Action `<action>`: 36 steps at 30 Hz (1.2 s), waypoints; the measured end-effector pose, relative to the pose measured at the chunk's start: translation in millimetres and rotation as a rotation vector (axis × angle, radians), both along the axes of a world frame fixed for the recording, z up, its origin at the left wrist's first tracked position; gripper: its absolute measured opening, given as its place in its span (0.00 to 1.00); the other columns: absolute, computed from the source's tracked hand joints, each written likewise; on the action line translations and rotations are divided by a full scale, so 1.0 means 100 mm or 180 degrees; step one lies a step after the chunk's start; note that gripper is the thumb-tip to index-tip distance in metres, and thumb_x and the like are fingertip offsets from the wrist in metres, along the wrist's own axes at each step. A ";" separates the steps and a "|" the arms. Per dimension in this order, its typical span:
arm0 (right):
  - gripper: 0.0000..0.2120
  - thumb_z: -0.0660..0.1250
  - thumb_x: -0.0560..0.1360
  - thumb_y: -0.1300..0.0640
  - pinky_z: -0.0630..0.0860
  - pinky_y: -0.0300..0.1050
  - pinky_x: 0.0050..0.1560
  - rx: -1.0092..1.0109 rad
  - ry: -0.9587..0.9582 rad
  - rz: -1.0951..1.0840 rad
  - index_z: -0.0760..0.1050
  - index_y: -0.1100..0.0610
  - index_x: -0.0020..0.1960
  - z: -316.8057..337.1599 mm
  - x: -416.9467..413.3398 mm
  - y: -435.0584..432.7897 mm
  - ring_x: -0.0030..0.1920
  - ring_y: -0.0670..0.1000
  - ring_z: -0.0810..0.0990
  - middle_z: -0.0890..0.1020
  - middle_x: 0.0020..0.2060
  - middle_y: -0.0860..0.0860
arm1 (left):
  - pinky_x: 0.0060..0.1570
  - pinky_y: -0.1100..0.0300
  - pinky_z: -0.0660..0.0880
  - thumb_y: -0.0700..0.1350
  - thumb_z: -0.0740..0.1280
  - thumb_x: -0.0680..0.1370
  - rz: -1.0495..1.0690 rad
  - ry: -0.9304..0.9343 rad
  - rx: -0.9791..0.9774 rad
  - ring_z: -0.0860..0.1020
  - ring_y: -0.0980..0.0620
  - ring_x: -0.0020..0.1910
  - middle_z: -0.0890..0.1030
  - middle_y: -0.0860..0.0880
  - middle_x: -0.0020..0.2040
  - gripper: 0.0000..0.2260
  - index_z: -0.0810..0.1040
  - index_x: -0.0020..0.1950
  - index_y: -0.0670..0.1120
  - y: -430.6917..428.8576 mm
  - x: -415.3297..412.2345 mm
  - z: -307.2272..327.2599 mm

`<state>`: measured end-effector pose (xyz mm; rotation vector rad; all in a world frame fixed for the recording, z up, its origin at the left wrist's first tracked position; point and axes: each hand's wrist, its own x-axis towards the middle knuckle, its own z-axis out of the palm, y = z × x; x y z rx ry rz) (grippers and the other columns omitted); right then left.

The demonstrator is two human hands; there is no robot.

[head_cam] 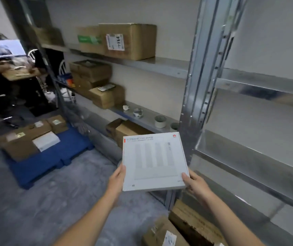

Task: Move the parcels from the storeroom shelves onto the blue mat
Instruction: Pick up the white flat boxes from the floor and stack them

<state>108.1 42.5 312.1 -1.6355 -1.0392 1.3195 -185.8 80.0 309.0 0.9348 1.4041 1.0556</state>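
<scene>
Both the left hand and the right hand grip the lower corners of a flat white box held in the air before the metal shelves, the blue mat with parcels lying farther left on the floor.

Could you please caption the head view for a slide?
A white box held between left hand and right hand by the shelves; parcels lie on the blue mat.

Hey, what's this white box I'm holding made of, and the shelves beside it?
The white box looks like printed cardboard: smooth matte faces, crisp folded edges. The shelves look like bare metal, probably galvanised steel: grey, reflective, holes punched in the upright.
</scene>
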 end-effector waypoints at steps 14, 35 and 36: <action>0.24 0.66 0.76 0.46 0.72 0.48 0.59 0.0111 -0.0155 0.1200 0.67 0.38 0.71 0.16 -3.36 2.80 0.55 0.49 0.77 0.78 0.63 0.45 | 0.39 0.76 0.71 0.56 0.59 0.81 0.1033 0.0068 0.0015 0.76 0.67 0.49 0.76 0.61 0.62 0.18 0.72 0.71 0.55 1.78 -3.24 0.01; 0.18 0.61 0.80 0.60 0.76 0.53 0.60 -0.0043 -0.0083 0.2352 0.71 0.51 0.69 -0.25 -6.67 7.02 0.58 0.53 0.79 0.79 0.61 0.52 | 0.38 0.70 0.69 0.52 0.54 0.83 0.1996 0.0890 -0.0470 0.76 0.67 0.44 0.77 0.67 0.49 0.15 0.69 0.66 0.67 5.07 -6.08 -0.17; 0.18 0.61 0.80 0.58 0.77 0.51 0.58 -0.0100 -0.0128 0.2430 0.71 0.49 0.69 -0.27 -6.83 7.19 0.57 0.53 0.79 0.79 0.61 0.51 | 0.41 0.70 0.69 0.52 0.53 0.83 0.2087 0.0868 -0.0494 0.75 0.67 0.45 0.76 0.67 0.51 0.15 0.68 0.68 0.65 5.22 -6.20 -0.18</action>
